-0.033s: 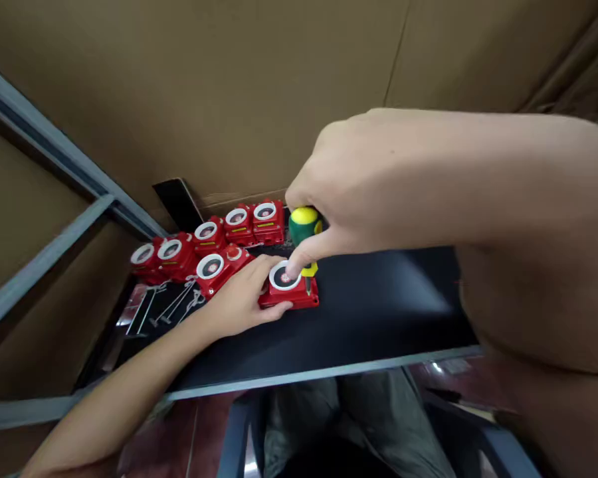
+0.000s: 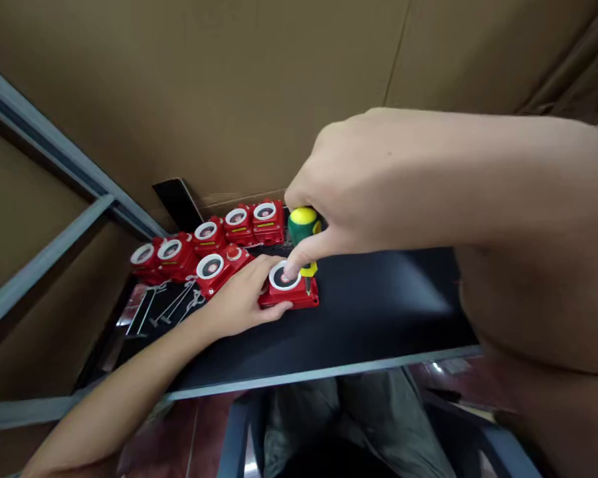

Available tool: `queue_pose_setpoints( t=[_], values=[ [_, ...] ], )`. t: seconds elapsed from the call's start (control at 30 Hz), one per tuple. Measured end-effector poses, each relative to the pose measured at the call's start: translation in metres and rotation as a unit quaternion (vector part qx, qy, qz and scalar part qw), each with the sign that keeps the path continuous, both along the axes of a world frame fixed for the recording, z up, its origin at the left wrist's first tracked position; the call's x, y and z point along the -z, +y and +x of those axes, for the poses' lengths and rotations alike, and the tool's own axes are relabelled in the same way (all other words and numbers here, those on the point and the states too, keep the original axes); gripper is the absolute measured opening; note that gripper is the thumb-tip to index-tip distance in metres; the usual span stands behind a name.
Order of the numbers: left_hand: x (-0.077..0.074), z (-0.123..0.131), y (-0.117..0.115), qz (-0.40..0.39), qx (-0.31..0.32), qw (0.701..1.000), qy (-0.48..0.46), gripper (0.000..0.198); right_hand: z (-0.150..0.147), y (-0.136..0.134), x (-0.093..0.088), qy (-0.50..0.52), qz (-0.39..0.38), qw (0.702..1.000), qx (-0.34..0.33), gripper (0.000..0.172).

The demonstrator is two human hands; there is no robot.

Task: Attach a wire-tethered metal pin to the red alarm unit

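Steadied on the black work surface is a red box (image 2: 299,299) with a white-ringed round dark face. My left hand (image 2: 246,299) grips its left side, the thumb along the near edge and the fingers over the top; part of the box is hidden under it. In my right hand (image 2: 343,186) is a screwdriver (image 2: 303,222) with a green and yellow handle, held upright. Its shaft points down at the box's right-hand part, near the corner; I cannot tell what the tip meets. The right thumb reaches in front of the round face.
Several similar red boxes (image 2: 268,224) line the back and left. One more red box (image 2: 212,269) lies beside my left hand. Thin metal pieces with white cords (image 2: 174,305) lie at left. Cardboard (image 2: 229,99) walls the back; a metal frame (image 2: 64,143) rises at left.
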State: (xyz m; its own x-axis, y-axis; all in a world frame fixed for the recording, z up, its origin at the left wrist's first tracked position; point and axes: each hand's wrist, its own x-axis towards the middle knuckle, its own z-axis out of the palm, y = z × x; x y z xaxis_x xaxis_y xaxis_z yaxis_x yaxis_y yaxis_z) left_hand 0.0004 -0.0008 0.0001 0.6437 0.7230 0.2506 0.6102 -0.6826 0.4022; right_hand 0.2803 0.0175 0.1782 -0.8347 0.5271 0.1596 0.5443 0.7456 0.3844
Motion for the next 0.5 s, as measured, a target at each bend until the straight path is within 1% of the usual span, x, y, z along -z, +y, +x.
queue_pose_setpoints(
  t=[0.1, 0.2, 0.23, 0.3, 0.37, 0.43, 0.5],
  values=[
    [0.0, 0.001, -0.002, -0.011, -0.004, 1.0, 0.005, 0.062, -0.002, -0.003, 0.001, 0.007, 0.014, 1.0, 0.014, 0.065],
    [-0.001, 0.0, -0.003, -0.016, -0.007, 1.0, 0.005, 0.059, -0.007, -0.007, 0.003, 0.011, 0.019, 0.999, 0.028, 0.081],
    [0.0, 0.0, -0.003, -0.015, -0.009, 1.0, 0.004, 0.058, -0.009, -0.008, 0.003, 0.012, 0.019, 0.999, 0.032, 0.083],
    [0.0, -0.001, -0.003, -0.008, -0.011, 1.0, 0.002, 0.06, -0.011, -0.008, 0.003, 0.025, 0.013, 0.999, 0.046, 0.083],
    [0.001, -0.002, -0.003, 0.005, -0.012, 1.0, 0.001, 0.064, -0.009, -0.004, 0.002, 0.046, -0.04, 0.996, 0.071, 0.078],
    [0.001, -0.001, -0.003, 0.012, -0.014, 1.0, 0.003, 0.063, -0.004, 0.004, 0.002, 0.064, -0.133, 0.986, 0.081, 0.073],
    [0.0, 0.0, -0.003, 0.005, -0.011, 1.0, 0.0, 0.059, 0.004, 0.016, 0.002, 0.078, -0.213, 0.973, 0.05, 0.069]
  ],
)
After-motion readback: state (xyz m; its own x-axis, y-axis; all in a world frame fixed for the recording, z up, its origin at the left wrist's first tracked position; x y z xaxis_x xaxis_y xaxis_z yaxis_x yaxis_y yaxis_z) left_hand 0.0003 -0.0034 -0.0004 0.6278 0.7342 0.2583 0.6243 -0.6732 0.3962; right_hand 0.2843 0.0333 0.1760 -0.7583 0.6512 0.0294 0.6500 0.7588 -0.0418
